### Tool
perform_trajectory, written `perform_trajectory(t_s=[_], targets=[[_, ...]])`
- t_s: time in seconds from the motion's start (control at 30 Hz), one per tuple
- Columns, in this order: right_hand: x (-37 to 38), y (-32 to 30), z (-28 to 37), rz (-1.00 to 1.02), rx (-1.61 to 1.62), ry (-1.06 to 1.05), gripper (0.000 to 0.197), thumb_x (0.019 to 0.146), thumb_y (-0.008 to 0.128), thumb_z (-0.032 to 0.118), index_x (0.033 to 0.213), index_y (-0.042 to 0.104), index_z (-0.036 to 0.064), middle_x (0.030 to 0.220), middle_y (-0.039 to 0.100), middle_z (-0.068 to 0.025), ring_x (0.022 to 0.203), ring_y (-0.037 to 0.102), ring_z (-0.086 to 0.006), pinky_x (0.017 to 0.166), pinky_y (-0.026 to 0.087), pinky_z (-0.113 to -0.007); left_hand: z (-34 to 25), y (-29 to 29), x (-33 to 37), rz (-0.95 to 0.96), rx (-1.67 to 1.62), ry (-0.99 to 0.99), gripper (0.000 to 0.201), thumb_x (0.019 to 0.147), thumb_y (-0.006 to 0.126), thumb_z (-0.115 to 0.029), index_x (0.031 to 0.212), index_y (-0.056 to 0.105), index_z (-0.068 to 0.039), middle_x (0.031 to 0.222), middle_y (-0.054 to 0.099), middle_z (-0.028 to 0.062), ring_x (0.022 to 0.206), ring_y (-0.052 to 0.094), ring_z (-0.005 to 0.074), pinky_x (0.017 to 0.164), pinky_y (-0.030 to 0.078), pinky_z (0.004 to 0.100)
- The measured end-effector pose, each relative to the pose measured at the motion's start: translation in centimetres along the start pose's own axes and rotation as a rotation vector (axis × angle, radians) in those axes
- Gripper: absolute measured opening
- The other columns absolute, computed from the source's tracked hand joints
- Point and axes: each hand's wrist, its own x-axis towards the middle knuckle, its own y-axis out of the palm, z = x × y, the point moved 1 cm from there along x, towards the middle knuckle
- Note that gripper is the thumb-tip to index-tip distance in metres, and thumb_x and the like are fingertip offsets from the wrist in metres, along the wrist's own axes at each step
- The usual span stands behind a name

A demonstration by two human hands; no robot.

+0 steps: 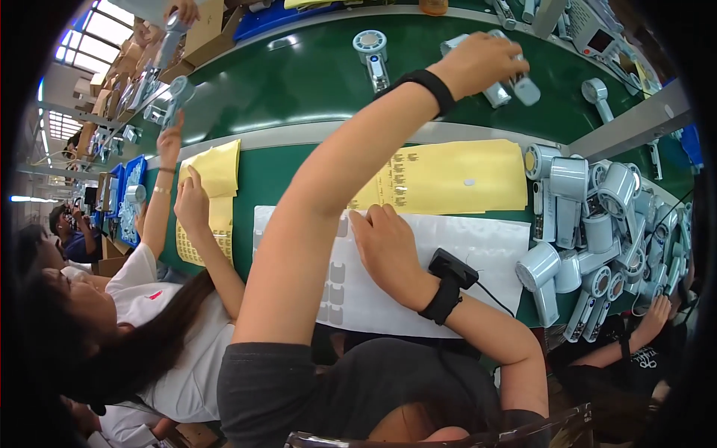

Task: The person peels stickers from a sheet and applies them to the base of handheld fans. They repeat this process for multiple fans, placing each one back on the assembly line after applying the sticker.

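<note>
Reaching across to the far right, my left hand [487, 63] is closed on a pale grey-blue handheld fan [526, 91] over the green surface beyond the metal rail. Other fans lie close by it, partly covered by the hand. My right hand [388, 250] rests on a white backing sheet [448, 295], fingers a little bent and apart. Its thumb is beside a grey sticker [343, 227] near the sheet's upper edge. More grey stickers [337, 272] run down the sheet's left part. Beyond it lies a yellow printed label sheet [455, 175] with a small white piece on it.
Fans are heaped [597, 216] right of the sheets. One more fan [371, 56] lies across the rail [291, 133]. A metal post [635, 123] stands at right. A black cable device [452, 269] is at my right wrist. Co-workers sit on both sides; the left one holds a fan [175, 97].
</note>
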Motion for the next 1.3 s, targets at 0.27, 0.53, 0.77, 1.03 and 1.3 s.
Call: perform_trajectory(t_s=[0.27, 0.53, 0.77, 1.03, 1.3], targets=[[0.7, 1.2, -0.6, -0.148, 0.051, -0.041, 0.022, 0.075, 0.069, 0.003, 0.096, 0.064, 0.0001, 0.081, 0.052, -0.0112, 0.078, 0.054, -0.0292, 0.068, 0.046, -0.04, -1.0, -11.9, -3.5, -0.82, -1.188, -0.781, 0.027, 0.094, 0.063, -0.023, 0.112, 0.054, -0.005, 0.102, 0.062, 0.0078, 0.102, 0.064, 0.0231, 0.088, 0.05, 0.0386], [0.8, 1.5, -0.8, -0.129, -0.018, -0.082, 0.009, 0.076, 0.066, 0.005, 0.083, 0.06, 0.0034, 0.082, 0.051, -0.0111, 0.078, 0.053, -0.0276, 0.068, 0.046, -0.039, -2.1, -19.5, -10.2, -1.04, -1.571, -0.866, 0.035, 0.096, 0.063, -0.026, 0.113, 0.049, 0.001, 0.102, 0.062, 0.0121, 0.101, 0.064, 0.0248, 0.088, 0.05, 0.0384], [0.8, 1.2, 0.2, -0.206, 0.198, -0.028, 0.016, 0.074, 0.072, 0.005, 0.076, 0.057, 0.0, 0.082, 0.053, -0.0132, 0.075, 0.055, -0.0313, 0.066, 0.046, -0.04, -3.3, -22.9, -10.3, -0.984, -1.149, -0.907, 0.03, 0.096, 0.062, -0.022, 0.112, 0.05, 0.001, 0.1, 0.063, 0.0112, 0.093, 0.065, 0.0227, 0.088, 0.05, 0.0363], [1.0, 1.2, 0.1, -0.144, 0.122, -0.05, 0.009, 0.079, 0.069, 0.006, 0.084, 0.063, 0.0042, 0.084, 0.054, -0.0086, 0.082, 0.055, -0.0277, 0.069, 0.046, -0.04, -4.1, -22.5, -9.0, -0.999, -1.145, -0.891, 0.027, 0.095, 0.063, -0.018, 0.112, 0.051, 0.0, 0.099, 0.062, 0.0104, 0.09, 0.064, 0.0206, 0.086, 0.049, 0.0326], [1.7, -0.1, -0.3, -0.232, 0.46, -0.012, 0.009, 0.077, 0.073, 0.004, 0.084, 0.067, 0.0039, 0.086, 0.059, -0.01, 0.079, 0.059, -0.0261, 0.069, 0.049, -0.034, -3.6, -21.2, -8.5, -0.881, -1.0, -0.797, 0.038, 0.09, 0.068, -0.009, 0.122, 0.05, 0.003, 0.108, 0.061, 0.0089, 0.099, 0.06, 0.0158, 0.088, 0.048, 0.0292]])
